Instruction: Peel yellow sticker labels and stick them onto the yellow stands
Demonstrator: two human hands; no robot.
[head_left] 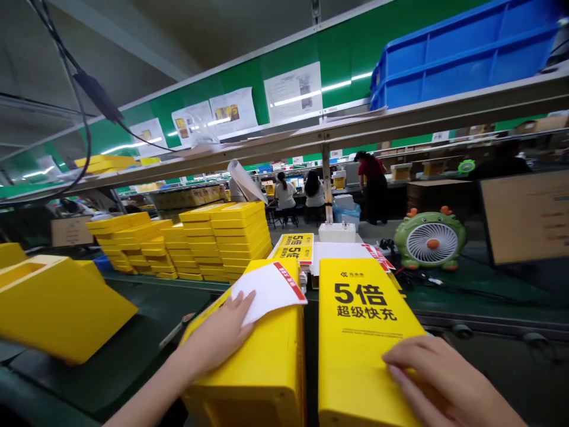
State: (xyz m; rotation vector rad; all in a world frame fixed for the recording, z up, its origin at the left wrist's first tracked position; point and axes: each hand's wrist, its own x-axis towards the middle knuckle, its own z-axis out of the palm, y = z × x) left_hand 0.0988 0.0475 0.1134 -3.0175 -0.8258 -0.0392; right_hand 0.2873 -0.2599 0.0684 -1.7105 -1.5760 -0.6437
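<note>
Two yellow casings stand side by side in front of me. A white sheet with a red printed strip (pixel 267 290) lies over the top of the left casing (pixel 262 362). My left hand (pixel 224 335) rests on that sheet's near edge, its fingers stretched out flat over paper and casing. Black print, a large "5" with Chinese characters, marks the front of the right casing (pixel 355 356). On its lower right part rest the slightly bent fingers of my right hand (pixel 438 367); they are apart and grip nothing I can see.
Stacked yellow flat pieces (pixel 240 237) line the bench at left, near another yellow casing (pixel 66 302). Printed yellow sheets (pixel 293 246) and white sheets (pixel 338 255) lie behind. A green fan (pixel 430 240) stands right; a blue crate (pixel 462 53) sits on the shelf. People work farther back.
</note>
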